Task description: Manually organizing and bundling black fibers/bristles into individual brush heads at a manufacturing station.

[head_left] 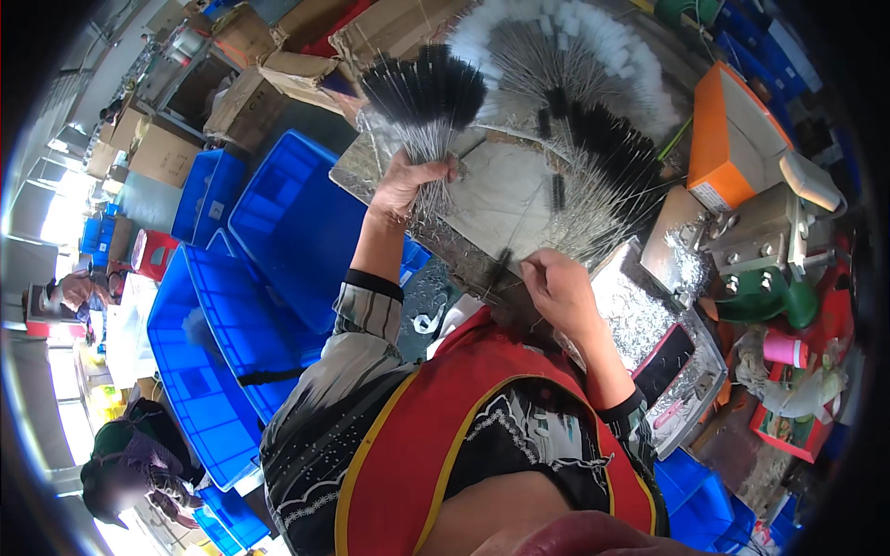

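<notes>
My left hand is closed round the wire stems of a thick bundle of black-bristled brushes, bristles fanned upward. At the bench's near edge my right hand is closed, thumb and forefinger pinched together; what is between them, if anything, is too small to make out. Just left of those fingers is a small dark-bristled brush. A large pile of black brushes with thin wire stems lies on the right of the worktop. Behind it spreads a heap of white-tipped brushes.
Blue plastic crates stand at my left. To the right are an orange box, a metal machine with a green part, a tray of silvery scraps and a phone. Another person is at lower left.
</notes>
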Action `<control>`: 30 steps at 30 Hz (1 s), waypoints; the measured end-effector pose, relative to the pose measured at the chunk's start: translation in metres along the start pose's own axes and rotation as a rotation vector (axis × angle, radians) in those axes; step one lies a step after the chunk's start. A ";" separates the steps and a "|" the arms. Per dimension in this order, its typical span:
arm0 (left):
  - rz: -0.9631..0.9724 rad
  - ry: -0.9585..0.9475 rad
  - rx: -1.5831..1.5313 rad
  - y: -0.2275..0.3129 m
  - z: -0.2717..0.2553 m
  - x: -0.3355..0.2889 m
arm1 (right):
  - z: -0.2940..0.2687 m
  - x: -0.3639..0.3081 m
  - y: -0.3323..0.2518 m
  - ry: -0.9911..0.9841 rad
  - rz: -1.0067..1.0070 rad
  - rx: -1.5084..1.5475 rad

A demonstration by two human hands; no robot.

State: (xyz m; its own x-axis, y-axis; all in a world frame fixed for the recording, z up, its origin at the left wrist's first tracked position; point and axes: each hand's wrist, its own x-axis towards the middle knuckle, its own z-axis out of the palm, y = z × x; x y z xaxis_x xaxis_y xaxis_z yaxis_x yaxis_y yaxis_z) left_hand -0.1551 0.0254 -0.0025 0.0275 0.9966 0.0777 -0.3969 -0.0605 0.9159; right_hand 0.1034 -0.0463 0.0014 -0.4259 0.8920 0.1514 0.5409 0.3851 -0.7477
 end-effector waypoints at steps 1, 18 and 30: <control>-0.015 -0.023 -0.099 -0.002 0.009 -0.002 | -0.003 0.004 -0.002 0.016 -0.023 0.015; -0.127 -0.154 -0.461 -0.041 0.022 -0.014 | 0.007 0.031 -0.030 0.091 -0.179 0.069; -0.134 -0.075 -0.418 -0.051 0.044 -0.028 | 0.003 0.050 -0.047 0.360 -0.218 0.338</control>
State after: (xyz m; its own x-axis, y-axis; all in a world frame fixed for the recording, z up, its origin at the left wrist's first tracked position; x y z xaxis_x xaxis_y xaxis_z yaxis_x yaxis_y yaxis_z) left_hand -0.0954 -0.0019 -0.0342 0.1643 0.9864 0.0112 -0.7215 0.1124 0.6833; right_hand 0.0543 -0.0204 0.0425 -0.1944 0.8476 0.4938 0.1788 0.5256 -0.8318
